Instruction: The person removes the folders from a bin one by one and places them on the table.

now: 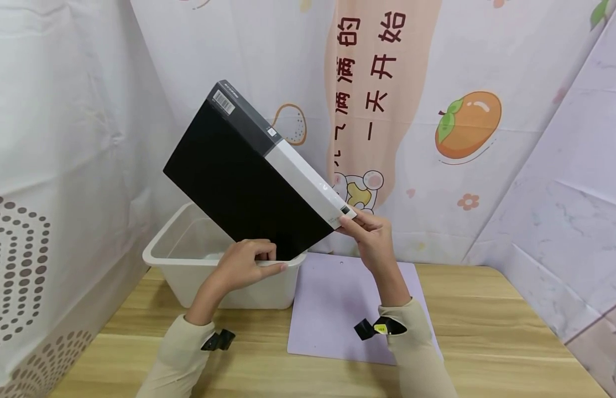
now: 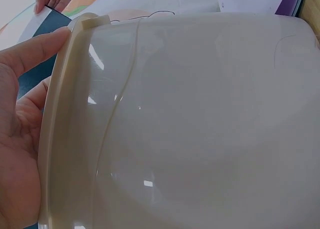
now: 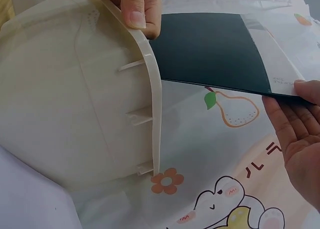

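A black file folder (image 1: 238, 171) with a grey-and-white spine is held tilted above a white plastic bin (image 1: 223, 287). At the spine's lower right end, my right hand (image 1: 372, 237) pinches the folder between thumb and fingers. My left hand (image 1: 245, 265) grips the bin's front rim, its thumb along the outside and its fingers curled over to the inside. Close behind those fingers is the folder's lower edge; whether they touch it I cannot tell. In the right wrist view the folder (image 3: 205, 49) extends from behind the bin's rim to the right hand (image 3: 300, 144).
A lavender flat board (image 1: 338, 309) lies on the wooden table (image 1: 477, 315), right of the bin and partly under the right forearm. Printed cloth (image 1: 517, 66) hangs behind the table and at both sides. Most of the bin's inside is hidden by the folder.
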The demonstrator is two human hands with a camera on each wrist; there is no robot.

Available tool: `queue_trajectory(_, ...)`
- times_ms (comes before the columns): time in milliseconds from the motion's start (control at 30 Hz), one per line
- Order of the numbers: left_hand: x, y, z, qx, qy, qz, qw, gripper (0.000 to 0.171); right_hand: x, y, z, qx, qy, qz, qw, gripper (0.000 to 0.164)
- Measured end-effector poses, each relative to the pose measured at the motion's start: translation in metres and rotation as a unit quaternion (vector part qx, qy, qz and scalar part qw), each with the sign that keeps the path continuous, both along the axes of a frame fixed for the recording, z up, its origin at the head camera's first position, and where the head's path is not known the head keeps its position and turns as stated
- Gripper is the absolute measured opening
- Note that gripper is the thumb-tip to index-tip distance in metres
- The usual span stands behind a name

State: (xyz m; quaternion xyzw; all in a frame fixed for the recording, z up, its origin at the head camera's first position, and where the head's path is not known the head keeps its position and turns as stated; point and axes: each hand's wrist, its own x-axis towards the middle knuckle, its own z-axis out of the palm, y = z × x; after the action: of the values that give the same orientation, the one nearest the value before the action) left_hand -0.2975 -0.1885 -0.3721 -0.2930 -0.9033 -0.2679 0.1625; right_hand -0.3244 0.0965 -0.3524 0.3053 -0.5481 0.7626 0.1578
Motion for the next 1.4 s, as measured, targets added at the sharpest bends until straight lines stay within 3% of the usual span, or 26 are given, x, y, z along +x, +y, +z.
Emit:
queue_trajectory(600,0.002,-0.005,0.002,-0.001,0.003,0.001,1.0000,0.036,0.002,0.005,0.008,-0.037,0.015,0.014,0.999,0.042)
queue_trajectory(867,0.001,0.001,-0.002,0.000,-0.015,-0.021,0.9997,0.036,0.005,0.010,0.010,-0.052,0.010,0.001,0.999,0.041)
queue_trajectory(1067,0.003,0.001,-0.003,0.011,-0.017,-0.021,0.9996,0.037,-0.003,-0.001,0.032,-0.020,0.008,-0.011,1.000,0.038)
queue_trajectory(1400,0.000,-0.002,0.000,0.001,-0.010,-0.007,0.9999,0.037,-0.013,-0.022,0.081,0.033,0.056,-0.040,0.997,0.024)
